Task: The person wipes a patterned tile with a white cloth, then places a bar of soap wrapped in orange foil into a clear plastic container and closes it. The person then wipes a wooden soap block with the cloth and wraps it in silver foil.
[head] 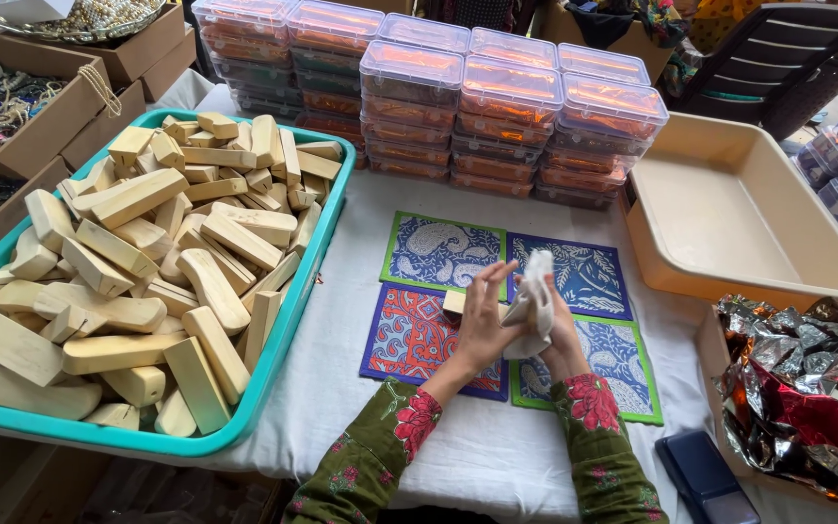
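- A dark blue flat case (705, 480) lay at the near table edge, its lower end cut off by the frame.
- The left hand (485, 320) was raised above the printed mats (443, 250), fingers spread wide and flat against a white cloth pouch (533, 303).
- The right hand (563, 335) sat largely hidden behind the pouch; its fingers closed on the pouch from the far side.
- The pouch stood roughly upright between both hands, long axis vertical, top pointing away from the person. Its contents could not be made out.
- A small pale block (454, 302) showed partly behind the left hand, on the mats.
- A teal tray (327, 233) on the left held a heap of pale wooden blocks (147, 262).
- On the right, crumpled silver and red foil (807, 388) filled a box, partly cut off.
- A beige tray (729, 209) stood beyond it.
- Farthest, stacked clear lidded boxes (458, 97) held orange and green items, too indistinct to identify.
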